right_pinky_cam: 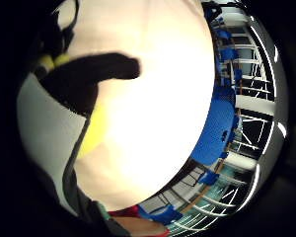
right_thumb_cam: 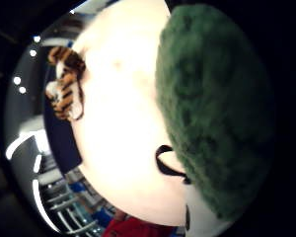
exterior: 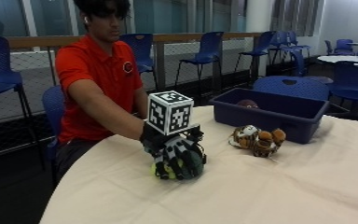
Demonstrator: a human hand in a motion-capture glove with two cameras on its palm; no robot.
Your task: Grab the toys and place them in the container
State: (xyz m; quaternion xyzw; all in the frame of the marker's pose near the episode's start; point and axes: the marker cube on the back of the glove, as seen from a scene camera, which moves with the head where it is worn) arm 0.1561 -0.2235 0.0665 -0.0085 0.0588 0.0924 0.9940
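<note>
Grasping a dark green plush toy (exterior: pixel 188 163) with a yellow part, the gloved right hand (exterior: pixel 174 151) has its grip curled over it on the table (exterior: pixel 278 191); tiger toy (exterior: pixel 258 140) lies right, beside the blue container (exterior: pixel 272 112), awaiting collection

Outside view across table (exterior: pixel 278 186); palm views close above

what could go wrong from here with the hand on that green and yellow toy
The hand is curled over the green and yellow toy from above; how far the fingers wrap under it is hidden, so it might slip on lifting. The tiger toy lies on the table right in front of the blue container, so a low carry could knock it.
</note>
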